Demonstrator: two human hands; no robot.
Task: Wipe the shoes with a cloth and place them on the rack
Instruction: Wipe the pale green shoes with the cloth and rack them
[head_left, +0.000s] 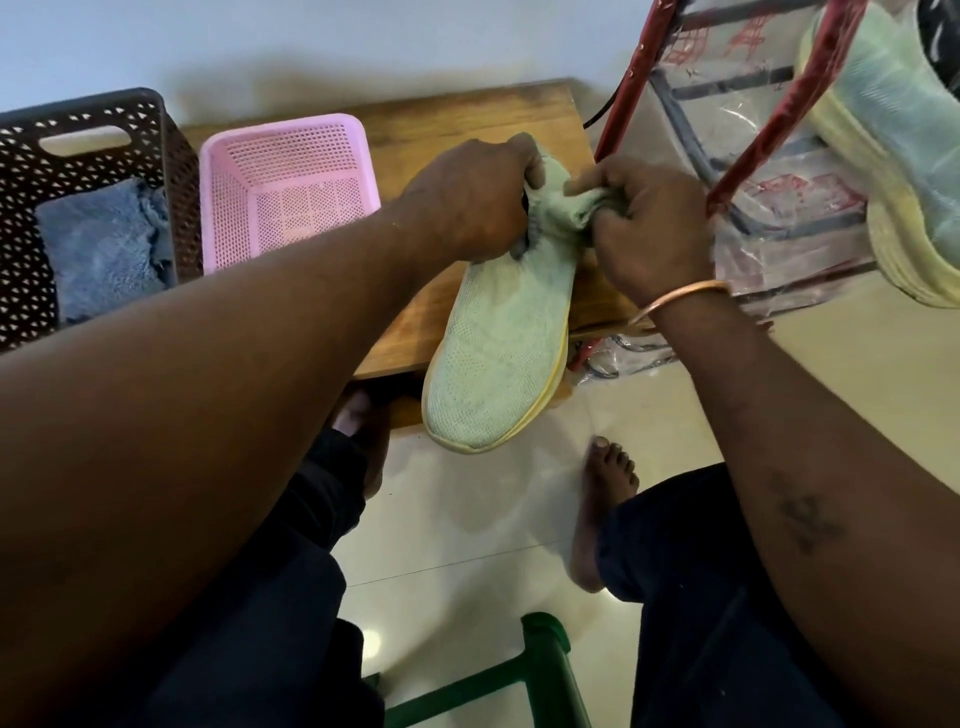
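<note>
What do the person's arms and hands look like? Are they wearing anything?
Both arms are bare, with no sleeves showing. The left hand and right hand wear no gloves. A thin copper-coloured bangle circles the right wrist, and a small dark mark, like a tattoo, shows on the right forearm.

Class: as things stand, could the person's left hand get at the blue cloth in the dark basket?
Probably yes. The blue cloth lies uncovered in the open-topped dark basket on that hand's side. But the left hand grips the shoe, so it must let go first.
</note>
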